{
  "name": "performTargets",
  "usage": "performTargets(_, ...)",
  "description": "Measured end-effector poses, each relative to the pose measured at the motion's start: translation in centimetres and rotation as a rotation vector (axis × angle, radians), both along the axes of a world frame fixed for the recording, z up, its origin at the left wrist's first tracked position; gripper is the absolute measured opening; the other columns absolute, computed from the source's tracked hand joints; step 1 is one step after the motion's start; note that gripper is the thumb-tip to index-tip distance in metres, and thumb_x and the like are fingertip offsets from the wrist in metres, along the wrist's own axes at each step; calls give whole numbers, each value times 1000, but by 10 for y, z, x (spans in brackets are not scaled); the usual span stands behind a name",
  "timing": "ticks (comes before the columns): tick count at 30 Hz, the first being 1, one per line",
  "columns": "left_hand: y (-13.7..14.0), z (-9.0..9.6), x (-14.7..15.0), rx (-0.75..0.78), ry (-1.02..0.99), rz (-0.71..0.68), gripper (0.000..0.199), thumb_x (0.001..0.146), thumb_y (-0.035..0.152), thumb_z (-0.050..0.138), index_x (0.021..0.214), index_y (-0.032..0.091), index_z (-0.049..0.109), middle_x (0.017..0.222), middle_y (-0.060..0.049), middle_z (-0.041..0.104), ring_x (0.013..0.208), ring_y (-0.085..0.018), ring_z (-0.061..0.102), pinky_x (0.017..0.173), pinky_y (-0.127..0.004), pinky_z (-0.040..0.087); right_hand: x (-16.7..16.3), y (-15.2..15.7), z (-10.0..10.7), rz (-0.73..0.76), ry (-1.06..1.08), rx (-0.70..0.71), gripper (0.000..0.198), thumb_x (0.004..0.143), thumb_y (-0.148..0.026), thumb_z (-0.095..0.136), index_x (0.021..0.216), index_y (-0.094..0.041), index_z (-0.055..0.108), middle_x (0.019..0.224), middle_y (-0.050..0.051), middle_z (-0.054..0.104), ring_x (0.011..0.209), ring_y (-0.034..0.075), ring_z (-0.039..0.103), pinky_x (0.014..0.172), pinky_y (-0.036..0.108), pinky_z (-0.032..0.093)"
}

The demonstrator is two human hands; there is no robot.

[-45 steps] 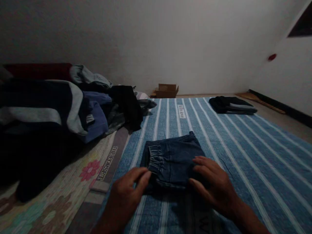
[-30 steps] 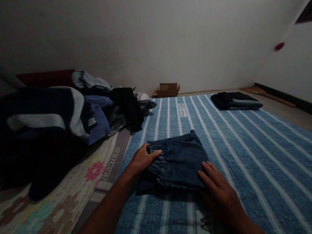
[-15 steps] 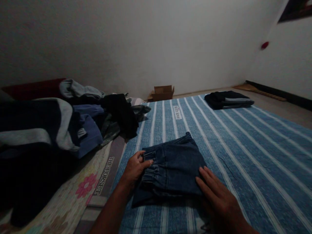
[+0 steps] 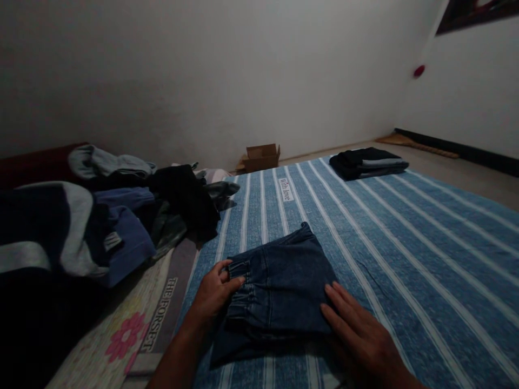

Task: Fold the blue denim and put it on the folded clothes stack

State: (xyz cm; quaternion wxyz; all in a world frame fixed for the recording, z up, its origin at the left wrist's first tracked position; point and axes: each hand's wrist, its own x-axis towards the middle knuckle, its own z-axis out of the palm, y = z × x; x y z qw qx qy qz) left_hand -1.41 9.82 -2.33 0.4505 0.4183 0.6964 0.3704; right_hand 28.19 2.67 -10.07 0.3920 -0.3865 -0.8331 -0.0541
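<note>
A pair of dark blue denim pants with a gathered elastic waistband lies folded on the blue striped sheet in front of me. My left hand grips the waistband at its left end, thumb on top and fingers curled under the cloth. At the right edge of the denim, my right hand rests with its fingers stretched out over the fold; its thumb is hidden. A lower layer of the pants sticks out toward me below the waistband.
To the left is a heap of loose clothes on a flowered cover. A folded dark garment stack sits at the far right of the striped sheet. Behind it all, an open cardboard box stands by the wall.
The view has shifted a little, so the whole scene sits slightly to the left. Both hands keep their places on the denim pants, which look unchanged.
</note>
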Motion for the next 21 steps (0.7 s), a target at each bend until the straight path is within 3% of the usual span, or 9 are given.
performTargets(3,-1,10,3,60,319,1,64,57,40,70,113,15,50,92,-11,69,89,-32,66,74,-42,52,-1,2,-1,-3,18,44,35,83,-6,48,116,-11,60,134,19,50,129,31,40,93,44,51)
performTargets(7,8,35,27,295,740,-81,54,68,44,58,114,15,56,122,-16,60,117,-34,52,95,-45,41,-2,4,-2,-2,9,83,34,83,-7,48,115,-9,61,133,20,51,129,32,39,91,43,53)
performTargets(12,63,47,89,292,678,-496,34,72,40,58,95,16,67,102,-12,68,99,-29,61,85,-36,44,-4,5,-1,-19,-26,109,34,83,-7,46,114,-9,61,130,21,53,129,33,39,88,42,54)
performTargets(14,93,39,113,229,675,-619,22,70,38,60,70,17,66,73,-7,67,80,-25,62,70,-31,43,-5,5,-1,-26,-30,120,33,83,-6,45,112,-9,62,128,20,55,128,33,39,88,41,54)
performTargets(17,127,20,137,143,627,-685,27,64,34,64,45,18,52,44,1,46,55,-17,52,54,-27,34,-6,6,-1,-49,-14,123,33,84,-6,44,111,-11,63,129,18,54,128,31,40,90,39,54)
performTargets(21,146,2,145,96,509,-718,25,62,29,62,45,19,47,41,5,39,44,-12,41,46,-25,27,-6,7,-3,-38,-14,128,31,87,-9,45,112,-13,62,133,17,51,128,31,39,89,39,54)
